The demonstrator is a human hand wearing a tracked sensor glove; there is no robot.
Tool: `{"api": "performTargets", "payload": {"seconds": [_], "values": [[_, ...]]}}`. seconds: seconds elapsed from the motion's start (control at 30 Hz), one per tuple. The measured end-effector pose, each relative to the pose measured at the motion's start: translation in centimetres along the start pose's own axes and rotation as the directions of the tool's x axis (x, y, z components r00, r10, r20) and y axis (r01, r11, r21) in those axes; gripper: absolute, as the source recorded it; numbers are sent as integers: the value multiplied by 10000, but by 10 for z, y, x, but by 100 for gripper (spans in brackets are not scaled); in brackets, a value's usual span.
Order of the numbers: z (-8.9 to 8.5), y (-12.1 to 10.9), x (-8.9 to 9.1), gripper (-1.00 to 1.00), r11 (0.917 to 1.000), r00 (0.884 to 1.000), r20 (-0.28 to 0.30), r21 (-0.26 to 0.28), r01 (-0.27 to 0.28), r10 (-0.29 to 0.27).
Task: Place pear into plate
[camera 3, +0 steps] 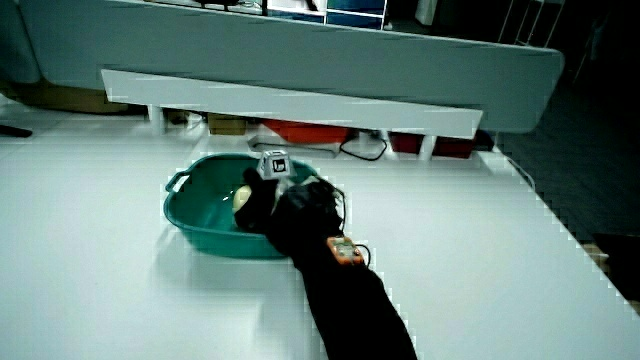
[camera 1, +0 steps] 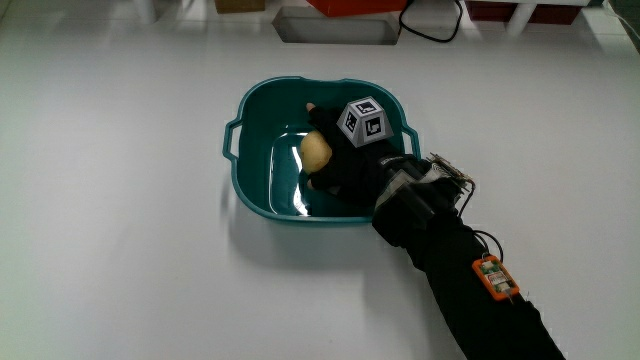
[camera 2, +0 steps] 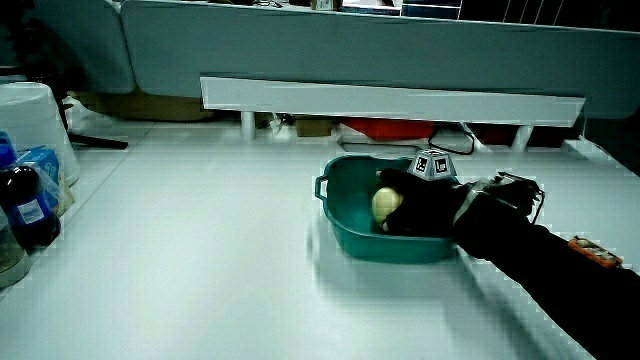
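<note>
A pale yellow pear (camera 1: 315,150) sits low inside a teal basin-like plate (camera 1: 250,100) with two handles, near the middle of the table. The gloved hand (camera 1: 332,152) reaches into the plate from the person's side, with its fingers curled around the pear. The patterned cube (camera 1: 364,120) rides on the back of the hand, above the plate's rim. Both side views show the pear (camera 2: 385,203) (camera 3: 243,198) inside the plate (camera 2: 335,215) (camera 3: 185,215), half covered by the hand (camera 2: 405,205) (camera 3: 258,203). Whether the pear touches the plate's floor is hidden.
A small orange device (camera 1: 495,278) is strapped on the black forearm. A grey tray (camera 1: 335,25) and a black cable (camera 1: 430,30) lie by the low partition. A dark bottle (camera 2: 28,205) and a white tub (camera 2: 35,125) stand at the table's edge.
</note>
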Motion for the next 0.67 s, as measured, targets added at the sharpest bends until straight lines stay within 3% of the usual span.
{"api": "performTargets", "payload": {"seconds": [0.03, 0.2, 0.37, 0.5, 0.57, 0.67], "values": [[-2, 2, 2, -72, 9998, 9999, 25, -39, 169, -169], [4, 0, 1, -100, 10000, 10000, -38, 5, -72, 72], [15, -7, 5, -100, 9992, 9998, -189, 380, -82, 89], [30, -23, 9, -100, 9950, 9959, -550, 733, -673, 714], [38, -33, 13, -100, 9927, 9950, -660, 993, -681, 749], [41, -42, 22, -100, 9936, 9970, -424, 959, -602, 645]]}}
